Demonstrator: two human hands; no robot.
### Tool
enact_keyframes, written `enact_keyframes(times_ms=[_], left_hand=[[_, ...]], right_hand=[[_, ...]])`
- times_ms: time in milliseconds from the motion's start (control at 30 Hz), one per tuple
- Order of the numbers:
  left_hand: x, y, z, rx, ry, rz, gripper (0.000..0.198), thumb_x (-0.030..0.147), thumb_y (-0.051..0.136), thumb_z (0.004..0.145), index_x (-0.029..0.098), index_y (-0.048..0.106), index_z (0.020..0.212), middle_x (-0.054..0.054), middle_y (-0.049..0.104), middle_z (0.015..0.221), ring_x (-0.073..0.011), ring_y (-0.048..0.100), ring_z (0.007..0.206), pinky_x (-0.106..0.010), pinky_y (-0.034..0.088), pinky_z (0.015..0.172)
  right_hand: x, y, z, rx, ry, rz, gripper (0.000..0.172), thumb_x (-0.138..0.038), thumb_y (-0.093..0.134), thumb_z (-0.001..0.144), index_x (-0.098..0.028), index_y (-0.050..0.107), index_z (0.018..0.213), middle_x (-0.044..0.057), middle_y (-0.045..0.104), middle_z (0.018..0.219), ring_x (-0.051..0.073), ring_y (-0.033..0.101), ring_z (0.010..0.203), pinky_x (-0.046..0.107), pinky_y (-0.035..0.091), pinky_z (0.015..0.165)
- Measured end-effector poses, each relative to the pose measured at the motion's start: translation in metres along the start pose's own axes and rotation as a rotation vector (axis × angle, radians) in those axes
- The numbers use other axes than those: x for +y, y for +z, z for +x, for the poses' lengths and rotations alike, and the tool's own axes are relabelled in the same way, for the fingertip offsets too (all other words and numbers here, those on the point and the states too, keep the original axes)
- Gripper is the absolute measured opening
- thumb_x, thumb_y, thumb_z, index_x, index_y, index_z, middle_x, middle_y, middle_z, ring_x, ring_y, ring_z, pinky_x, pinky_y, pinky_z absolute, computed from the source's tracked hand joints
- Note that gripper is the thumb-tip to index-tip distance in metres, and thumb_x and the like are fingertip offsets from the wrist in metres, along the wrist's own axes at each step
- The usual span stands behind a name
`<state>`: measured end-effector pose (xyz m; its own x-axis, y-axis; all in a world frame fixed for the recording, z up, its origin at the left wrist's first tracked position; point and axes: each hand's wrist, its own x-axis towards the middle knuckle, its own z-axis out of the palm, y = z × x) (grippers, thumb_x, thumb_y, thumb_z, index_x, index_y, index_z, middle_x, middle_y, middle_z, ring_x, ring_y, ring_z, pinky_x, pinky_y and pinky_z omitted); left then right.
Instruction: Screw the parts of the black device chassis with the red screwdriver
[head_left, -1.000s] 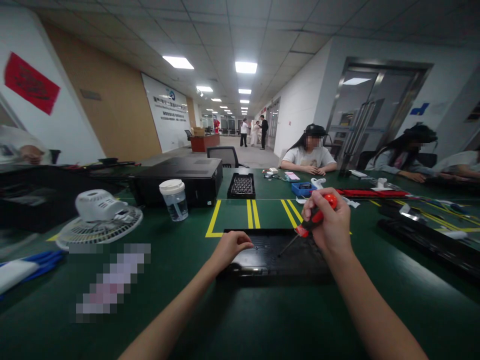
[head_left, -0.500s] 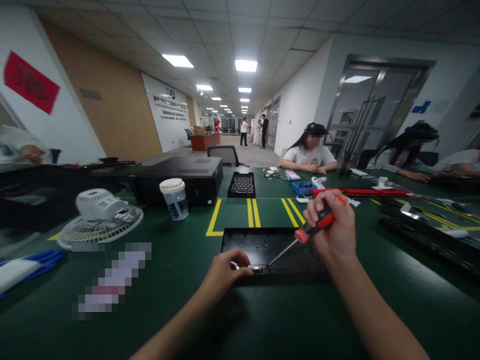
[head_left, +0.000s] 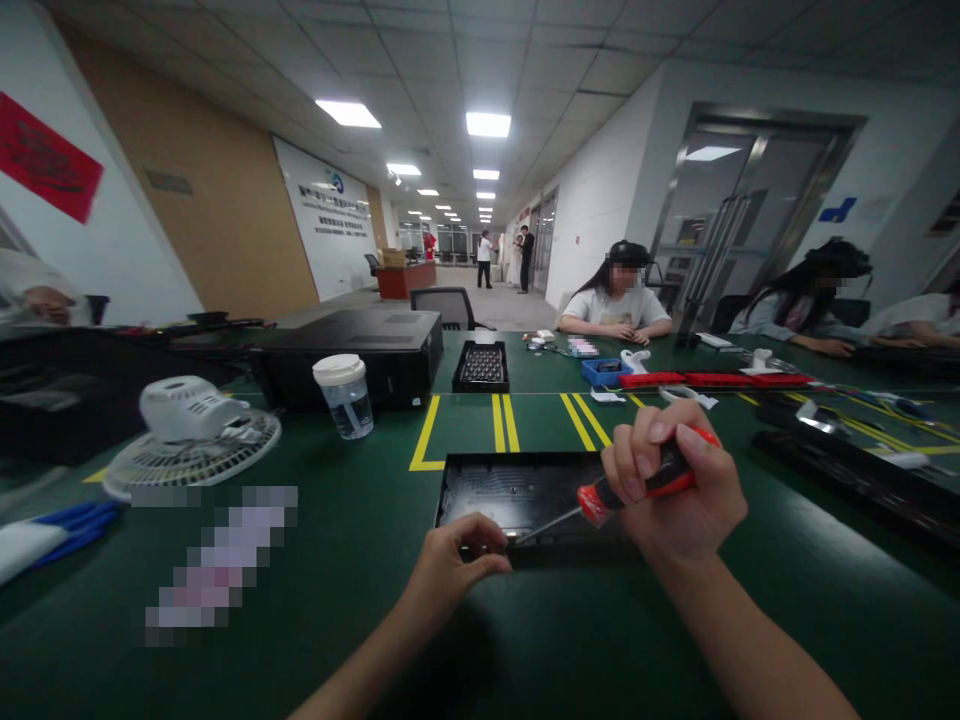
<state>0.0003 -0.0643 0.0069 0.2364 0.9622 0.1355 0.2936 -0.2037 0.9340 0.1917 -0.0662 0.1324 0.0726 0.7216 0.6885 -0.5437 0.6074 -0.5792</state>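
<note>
A shallow black plastic casing (head_left: pixel 517 490) lies on the green table in front of me, its inside facing up. My left hand (head_left: pixel 461 560) pinches its near rim, thumb on the outer side and fingers over the inner side. By those fingertips a small shiny piece (head_left: pixel 513 538) shows, too small to name. My right hand (head_left: pixel 686 490) is wrapped round the handle of a red and black screwdriver (head_left: pixel 595 503). The screwdriver slants down to the left, its tip beside the shiny piece at the near rim. Whether the tip touches it is hard to tell.
To the left are a white fan (head_left: pixel 191 430), a lidded clear cup (head_left: pixel 346 400) and a large black box (head_left: pixel 360 345). Ahead stands a black tray of small round parts (head_left: pixel 481 367). A blue bin (head_left: pixel 606 372) and black housing (head_left: pixel 847 480) lie right. Co-workers sit beyond.
My right hand has moved right and slightly down, so the screwdriver lies flatter. Its tip has shifted left toward my left fingertips. My left hand stays at the casing's near rim.
</note>
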Motion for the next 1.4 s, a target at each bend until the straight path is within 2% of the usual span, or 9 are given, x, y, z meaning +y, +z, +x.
enact_keyframes(times_ms=[367,900,1233,1400], left_hand=[[0.009,0.002,-0.004,-0.016,-0.044,-0.098,0.013,0.021,0.067,0.063,0.018,0.062,0.074,-0.001,0.066,0.072,-0.0152,0.059,0.071,-0.026,0.045,0.069],[0.008,0.003,-0.006,-0.013,-0.092,-0.243,0.016,0.023,0.07,0.061,0.017,0.062,0.073,0.0,0.066,0.07,-0.0148,0.061,0.069,-0.026,0.046,0.068],[0.001,0.007,-0.005,-0.1,-0.127,-0.446,0.014,0.025,0.071,0.061,0.016,0.063,0.07,-0.001,0.068,0.068,-0.0155,0.063,0.067,-0.028,0.047,0.067],[0.0,0.007,-0.004,-0.142,-0.135,-0.454,0.019,0.029,0.071,0.062,0.016,0.063,0.071,-0.002,0.068,0.069,-0.0161,0.064,0.068,-0.029,0.047,0.069]], right_hand=[[0.002,0.001,-0.001,-0.008,0.032,-0.006,0.013,-0.026,0.045,0.078,-0.021,0.047,0.066,-0.006,0.039,0.048,0.006,0.035,0.032,0.017,0.03,0.031],[0.005,0.001,-0.001,-0.025,0.047,0.013,0.013,-0.027,0.047,0.076,-0.02,0.048,0.065,-0.005,0.04,0.047,0.007,0.035,0.032,0.017,0.031,0.029],[-0.001,-0.002,-0.007,-0.224,0.043,0.055,0.011,-0.031,0.049,0.077,-0.022,0.054,0.073,-0.004,0.044,0.048,0.008,0.041,0.03,0.018,0.034,0.028],[0.0,-0.003,-0.011,-0.234,0.044,0.021,0.013,-0.035,0.05,0.077,-0.022,0.055,0.074,-0.004,0.046,0.047,0.008,0.042,0.029,0.019,0.036,0.029]])
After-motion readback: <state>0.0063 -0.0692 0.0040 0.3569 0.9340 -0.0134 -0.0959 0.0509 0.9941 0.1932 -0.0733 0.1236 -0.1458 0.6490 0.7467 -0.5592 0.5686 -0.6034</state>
